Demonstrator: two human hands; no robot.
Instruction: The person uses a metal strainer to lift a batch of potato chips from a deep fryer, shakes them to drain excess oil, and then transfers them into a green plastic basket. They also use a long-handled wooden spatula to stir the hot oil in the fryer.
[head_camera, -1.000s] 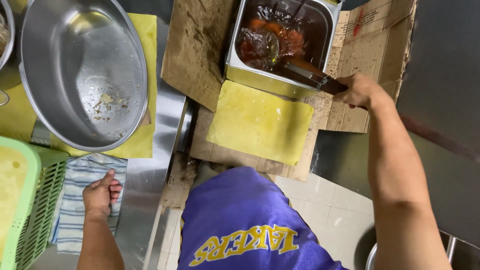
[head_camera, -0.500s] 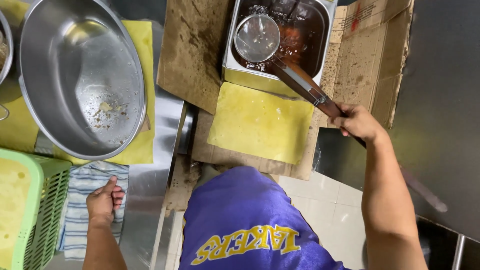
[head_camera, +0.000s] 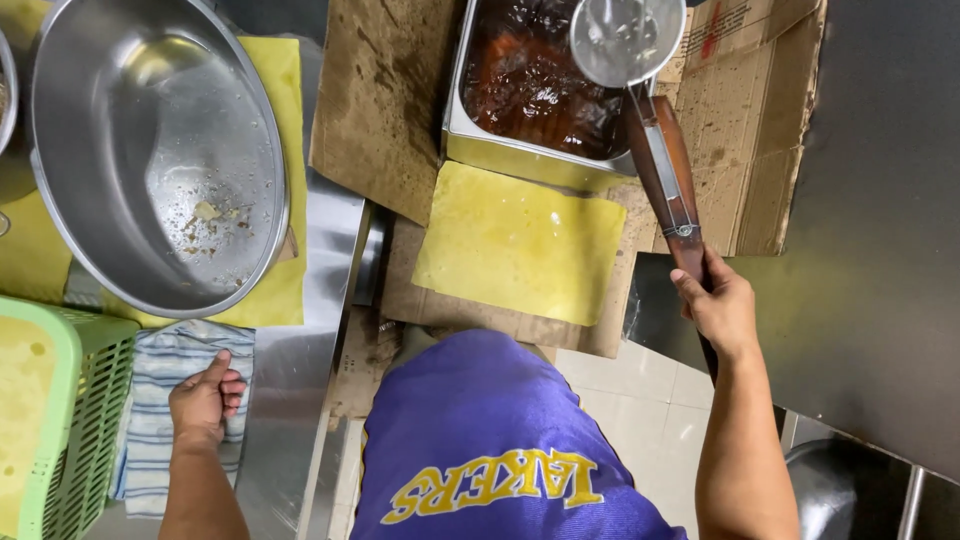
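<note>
Looks like a working kitchen: steel counter (head_camera: 330, 420) on the left, pale floor tiles below, and flattened cardboard (head_camera: 385, 110) laid out as a splash mat around the frying spot.

Nearest the camera is a purple jersey. The left hand (head_camera: 205, 400) rests with loosely curled fingers on a striped cloth (head_camera: 165, 370), gripping nothing, with a green plastic basket (head_camera: 75, 430) just beside it. The right hand (head_camera: 722, 308) is wrapped tight around the dark wooden handle of a wire skimmer (head_camera: 628, 40), so the two hands are well apart.

Further out there's a yellow oil-soaked sheet (head_camera: 520, 240) on the cardboard, and a big steel bowl (head_camera: 160, 150) holding only a few crumbs.

Farthest away, the skimmer's mesh head hovers over the right end of a rectangular steel pan (head_camera: 500, 150) of dark reddish-brown liquid.

Handling-wise, I'd guess the skimmer is light and stiff but front-heavy on that long handle, and likely greasy. The far end of the wood where the hand sits seems the sensible grip, well away from the pan.

What I can't tell: whether anything's in the mesh, what's in the liquid, or how hot it is. The pan's far edge and the basket are cut off by the frame.
</note>
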